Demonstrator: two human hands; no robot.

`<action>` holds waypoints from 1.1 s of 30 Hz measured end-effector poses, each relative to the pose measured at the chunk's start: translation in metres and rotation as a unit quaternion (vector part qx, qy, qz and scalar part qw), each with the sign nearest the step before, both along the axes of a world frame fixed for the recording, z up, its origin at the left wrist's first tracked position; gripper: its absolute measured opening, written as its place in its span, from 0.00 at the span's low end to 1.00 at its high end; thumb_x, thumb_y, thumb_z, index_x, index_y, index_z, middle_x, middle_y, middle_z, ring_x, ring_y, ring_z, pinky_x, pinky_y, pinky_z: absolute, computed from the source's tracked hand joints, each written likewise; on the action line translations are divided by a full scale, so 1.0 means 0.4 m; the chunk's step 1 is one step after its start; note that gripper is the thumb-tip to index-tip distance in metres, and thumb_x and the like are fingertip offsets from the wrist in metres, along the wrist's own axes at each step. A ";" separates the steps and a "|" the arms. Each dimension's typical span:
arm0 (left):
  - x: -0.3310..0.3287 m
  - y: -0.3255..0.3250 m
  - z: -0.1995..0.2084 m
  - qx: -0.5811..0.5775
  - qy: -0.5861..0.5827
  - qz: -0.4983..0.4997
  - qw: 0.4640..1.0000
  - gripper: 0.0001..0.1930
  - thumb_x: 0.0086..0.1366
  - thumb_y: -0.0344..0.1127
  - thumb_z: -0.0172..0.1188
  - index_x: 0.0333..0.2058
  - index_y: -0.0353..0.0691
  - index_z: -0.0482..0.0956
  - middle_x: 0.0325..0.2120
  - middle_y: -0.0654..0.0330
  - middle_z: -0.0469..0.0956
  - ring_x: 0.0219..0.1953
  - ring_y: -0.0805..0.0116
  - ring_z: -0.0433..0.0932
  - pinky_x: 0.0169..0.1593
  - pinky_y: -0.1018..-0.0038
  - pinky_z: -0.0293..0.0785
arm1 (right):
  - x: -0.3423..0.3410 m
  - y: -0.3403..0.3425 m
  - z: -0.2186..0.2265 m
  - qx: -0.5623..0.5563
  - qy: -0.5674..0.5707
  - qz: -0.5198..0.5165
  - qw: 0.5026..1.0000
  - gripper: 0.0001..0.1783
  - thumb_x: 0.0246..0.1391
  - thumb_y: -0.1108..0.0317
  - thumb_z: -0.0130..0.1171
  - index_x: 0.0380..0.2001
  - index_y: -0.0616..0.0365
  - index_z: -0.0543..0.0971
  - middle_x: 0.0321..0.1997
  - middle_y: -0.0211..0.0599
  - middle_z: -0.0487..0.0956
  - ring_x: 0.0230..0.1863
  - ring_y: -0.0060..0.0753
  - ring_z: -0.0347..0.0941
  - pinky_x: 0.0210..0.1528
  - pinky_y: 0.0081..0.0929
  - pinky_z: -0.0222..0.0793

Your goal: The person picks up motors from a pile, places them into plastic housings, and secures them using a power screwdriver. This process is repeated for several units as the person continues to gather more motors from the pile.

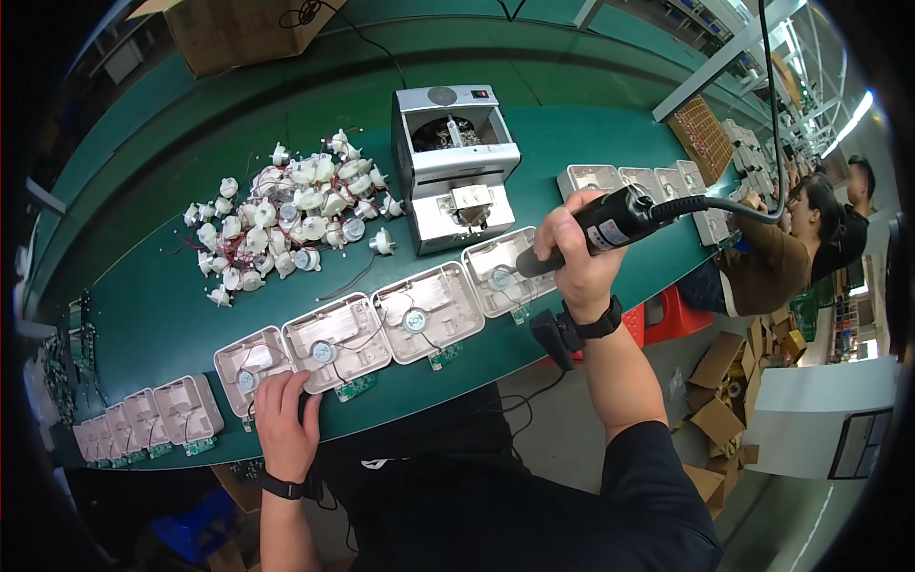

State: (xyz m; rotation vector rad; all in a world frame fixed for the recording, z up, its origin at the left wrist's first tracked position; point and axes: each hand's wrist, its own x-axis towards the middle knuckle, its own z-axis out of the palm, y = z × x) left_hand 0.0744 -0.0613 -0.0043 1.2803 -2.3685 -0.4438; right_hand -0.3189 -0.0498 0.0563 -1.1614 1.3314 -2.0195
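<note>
My right hand (586, 257) is wrapped round a black electric screwdriver (620, 221) whose cord leaves its back end. Its front end points down-left over a white plastic housing (486, 297); the bit is hard to make out. A round silver motor (500, 277) sits in that housing. To its left stand more open housings, among them a middle one (434, 310) and one beside it (355, 329), each with a motor and wires inside. My left hand (286, 424) rests with fingers stretched and thumb apart on the near edge of the left housing (229, 367), holding nothing up.
A grey screw feeder (456, 172) stands behind the row. Left of it lies a heap of white motor units (295, 205) with wires. Further housings (186, 405) line the left edge. Green circuit boards (357, 386) hang at the near edge. Co-workers (786, 248) sit at right.
</note>
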 end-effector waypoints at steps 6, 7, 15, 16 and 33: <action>0.002 -0.002 0.017 0.006 -0.018 -0.006 1.000 0.20 0.57 0.28 0.68 0.49 0.38 0.78 0.45 0.51 0.76 0.50 0.47 0.73 0.55 0.57 0.70 | 0.002 -0.036 0.091 -0.027 0.000 0.018 0.999 0.07 0.59 0.74 0.57 0.36 0.64 0.70 0.20 0.35 0.71 0.17 0.28 0.69 0.24 0.28 0.69; 0.006 0.001 0.028 0.001 -0.007 0.005 1.000 0.21 0.58 0.28 0.68 0.50 0.38 0.77 0.46 0.50 0.76 0.51 0.47 0.73 0.56 0.57 0.69 | 0.002 -0.044 0.110 -0.058 -0.011 0.023 0.998 0.06 0.59 0.74 0.57 0.36 0.64 0.70 0.20 0.35 0.71 0.18 0.28 0.69 0.24 0.28 0.68; 0.090 -0.031 0.013 -0.049 0.058 0.213 0.974 0.26 0.65 0.33 0.64 0.61 0.35 0.71 0.55 0.47 0.73 0.58 0.46 0.72 0.62 0.57 0.66 | 0.030 -0.176 0.126 -0.013 0.049 0.023 0.998 0.07 0.61 0.73 0.55 0.39 0.64 0.70 0.21 0.35 0.70 0.18 0.27 0.67 0.24 0.29 0.68; 0.100 -0.038 0.003 -0.039 0.050 0.229 0.971 0.26 0.67 0.33 0.63 0.62 0.35 0.70 0.57 0.46 0.73 0.59 0.46 0.72 0.63 0.58 0.66 | 0.036 -0.175 0.128 -0.014 0.050 0.027 0.998 0.07 0.61 0.73 0.55 0.39 0.64 0.70 0.21 0.35 0.70 0.18 0.27 0.67 0.24 0.29 0.68; 0.146 -0.082 -0.044 0.090 0.069 0.273 0.955 0.26 0.73 0.41 0.57 0.63 0.33 0.70 0.54 0.47 0.75 0.58 0.52 0.73 0.63 0.65 0.65 | 0.081 0.009 0.012 0.006 0.053 0.028 0.998 0.12 0.58 0.73 0.55 0.42 0.63 0.67 0.22 0.38 0.71 0.19 0.28 0.66 0.25 0.29 0.68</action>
